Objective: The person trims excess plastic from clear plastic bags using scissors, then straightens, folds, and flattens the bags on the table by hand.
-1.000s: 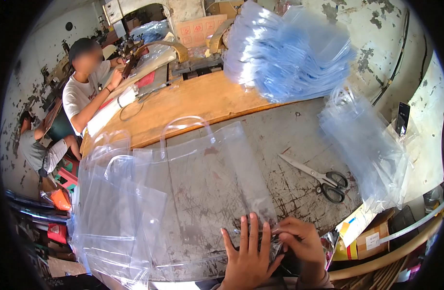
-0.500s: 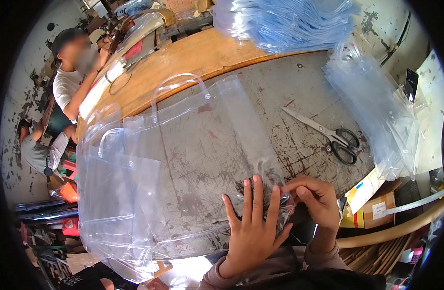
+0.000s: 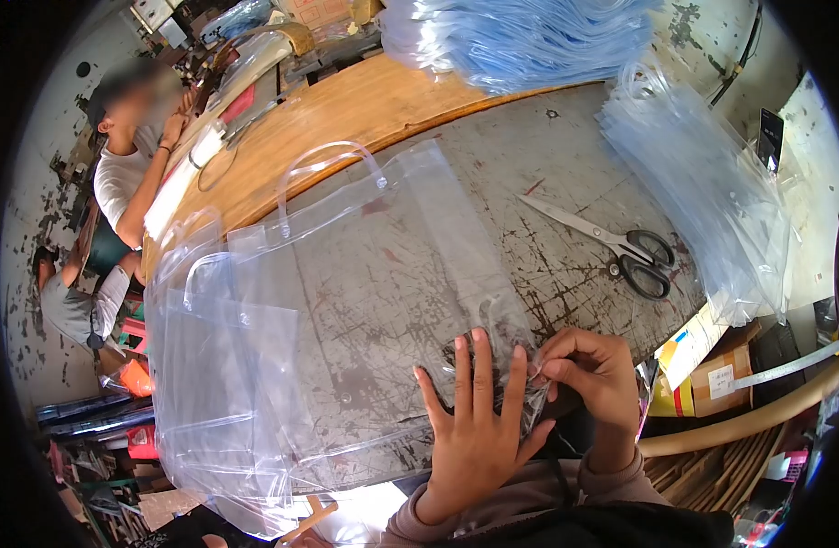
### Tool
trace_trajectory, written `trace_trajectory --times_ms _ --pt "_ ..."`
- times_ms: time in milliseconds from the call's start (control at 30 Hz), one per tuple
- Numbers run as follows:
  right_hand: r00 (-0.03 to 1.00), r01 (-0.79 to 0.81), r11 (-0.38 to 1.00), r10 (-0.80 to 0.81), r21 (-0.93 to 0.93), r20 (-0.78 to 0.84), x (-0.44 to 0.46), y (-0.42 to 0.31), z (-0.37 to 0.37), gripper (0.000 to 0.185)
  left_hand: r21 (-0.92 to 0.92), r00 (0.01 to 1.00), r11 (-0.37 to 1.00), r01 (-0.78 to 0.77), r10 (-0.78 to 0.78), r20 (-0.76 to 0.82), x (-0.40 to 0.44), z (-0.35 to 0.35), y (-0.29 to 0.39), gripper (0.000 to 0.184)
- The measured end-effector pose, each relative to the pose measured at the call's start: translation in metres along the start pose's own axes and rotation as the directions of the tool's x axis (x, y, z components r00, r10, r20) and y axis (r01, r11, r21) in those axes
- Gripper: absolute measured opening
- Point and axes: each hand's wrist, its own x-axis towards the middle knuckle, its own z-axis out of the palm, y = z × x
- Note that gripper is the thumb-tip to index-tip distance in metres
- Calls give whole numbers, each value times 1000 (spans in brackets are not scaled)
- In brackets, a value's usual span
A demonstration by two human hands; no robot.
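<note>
A clear plastic bag (image 3: 364, 265) with tube handles lies flat on the scratched grey tabletop. My left hand (image 3: 479, 429) rests palm down on its lower right part, fingers spread and pressing the film. Beside it, my right hand (image 3: 593, 374) pinches the crumpled edge of the bag's lower right corner between thumb and fingers. Whether anything smaller is in that pinch I cannot make out. More clear bags with handles (image 3: 227, 365) lie at the left, partly overlapping. Black-handled scissors (image 3: 620, 247) lie open on the table beyond my right hand.
A thick pile of bluish plastic bags (image 3: 529, 41) sits at the back on the wooden board (image 3: 346, 100). Another stack of clear bags (image 3: 693, 192) lies along the right edge, near a phone (image 3: 772, 140). A cardboard box (image 3: 721, 374) stands below right. Two people are at the left.
My right thumb has closed against the fingers at the bag's corner. My left hand stays flat on the film. The whole view has shifted slightly.
</note>
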Motion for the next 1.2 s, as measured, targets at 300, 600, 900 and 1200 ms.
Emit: trace_trajectory --times_ms 300,600,900,1200 --pt "1000 -13 999 13 -29 -17 3 -6 3 12 -13 1000 1000 8 -8 -9 0 1 0 78" --pt "998 67 996 -68 -57 -15 3 -2 5 10 -46 1000 999 12 -12 -13 1 -1 0 77" --pt "998 67 996 -68 -52 -17 2 0 5 9 -70 999 997 15 -18 -32 0 -1 0 75" --pt "987 149 969 -159 -196 -36 0 8 2 7 -47 998 999 19 -21 -57 -1 1 1 74"
